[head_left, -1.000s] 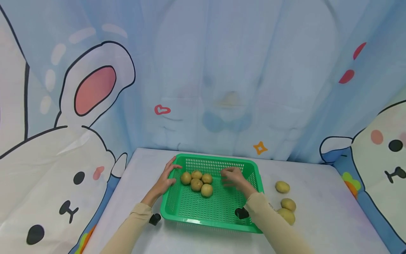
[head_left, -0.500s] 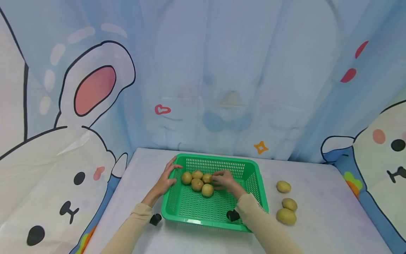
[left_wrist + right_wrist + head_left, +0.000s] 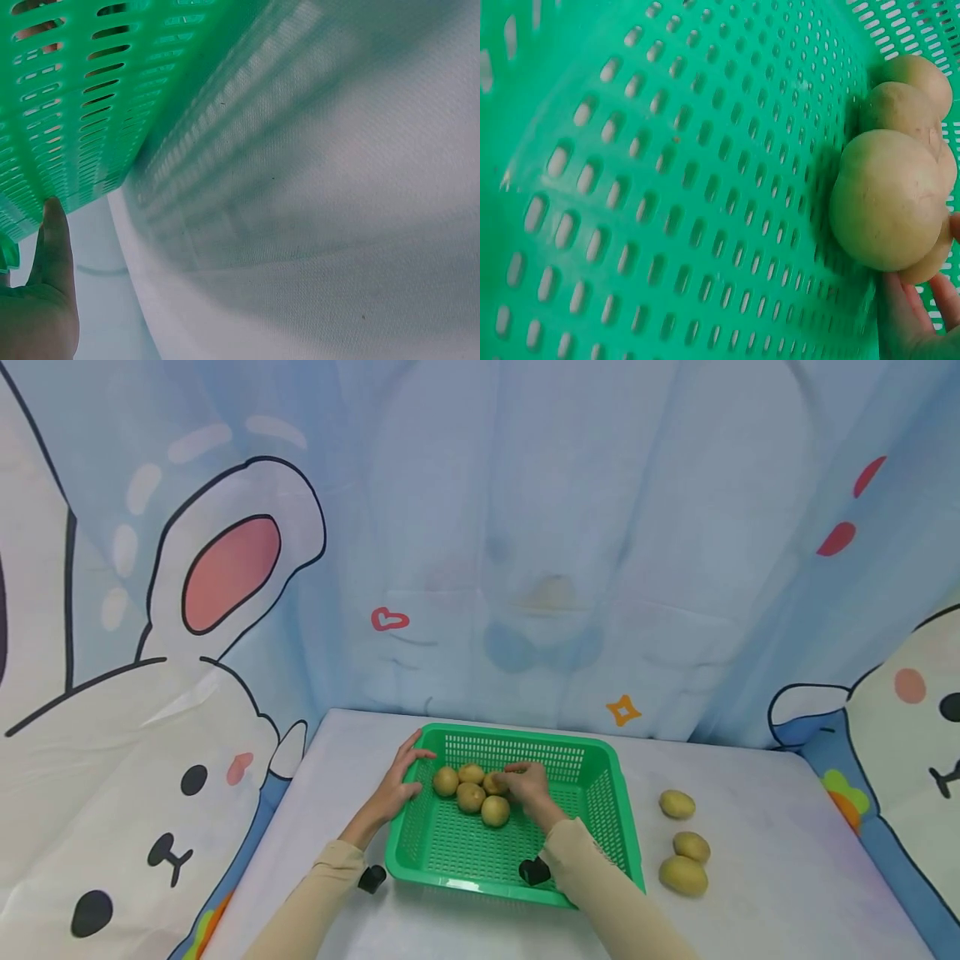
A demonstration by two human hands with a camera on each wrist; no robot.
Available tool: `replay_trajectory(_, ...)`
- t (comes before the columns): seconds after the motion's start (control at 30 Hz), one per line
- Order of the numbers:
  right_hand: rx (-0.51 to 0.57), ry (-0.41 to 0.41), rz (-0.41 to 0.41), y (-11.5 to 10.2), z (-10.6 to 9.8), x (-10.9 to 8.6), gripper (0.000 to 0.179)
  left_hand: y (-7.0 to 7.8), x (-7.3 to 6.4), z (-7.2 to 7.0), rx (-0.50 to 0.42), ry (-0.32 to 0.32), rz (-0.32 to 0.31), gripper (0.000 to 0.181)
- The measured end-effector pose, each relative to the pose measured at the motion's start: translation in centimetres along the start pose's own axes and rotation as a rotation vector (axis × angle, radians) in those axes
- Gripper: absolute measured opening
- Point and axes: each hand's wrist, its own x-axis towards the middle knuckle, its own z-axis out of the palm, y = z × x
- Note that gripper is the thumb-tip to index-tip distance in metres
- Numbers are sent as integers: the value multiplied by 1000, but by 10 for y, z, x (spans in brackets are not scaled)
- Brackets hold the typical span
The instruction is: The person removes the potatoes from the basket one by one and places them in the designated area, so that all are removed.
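Note:
Inside a green plastic basket (image 3: 442, 872), several round potatoes (image 3: 470, 797) sit bunched toward the left end. My right hand (image 3: 529, 787) reaches in and pinches the rightmost potato (image 3: 495, 783) of the bunch. In the right wrist view, thumb and fingers (image 3: 911, 319) lie either side of that potato (image 3: 930, 262), partly hidden behind a nearer potato (image 3: 889, 199). My left hand (image 3: 393, 785) grips the left rim, with fingers over its edge. The left wrist view shows one finger (image 3: 57, 244) against the outer side of the basket (image 3: 82, 112).
Three potatoes lie on the white-covered table (image 3: 780, 860) right of the basket: an upper potato (image 3: 677, 804), a middle potato (image 3: 692, 847) and a larger potato (image 3: 683, 876). A light-blue cartoon curtain (image 3: 555, 527) stands behind the table. Black wrist cameras sit under both forearms.
My right hand has moved left across the basket to the bunch and taken hold of a potato. My left hand stays at the rim. The view has shifted slightly.

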Motion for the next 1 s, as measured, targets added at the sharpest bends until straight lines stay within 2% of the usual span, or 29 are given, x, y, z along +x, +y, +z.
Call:
replay_trajectory(0.17,-25,36,-6,1,0,1,36,3,2,1,-4,-1,13,54)
replay_trajectory(0.43,91,-67,-5,-1,-15,-2,40,1,4,1,-1,-1,14,55)
replay_trajectory(0.73,112,-134,-32,-12,-49,-10,42,0,3,0,14,5,16,53)
replay_trajectory(1.0,80,-178,-65,-19,-89,-29,48,-3,1,1,21,2,24,53)
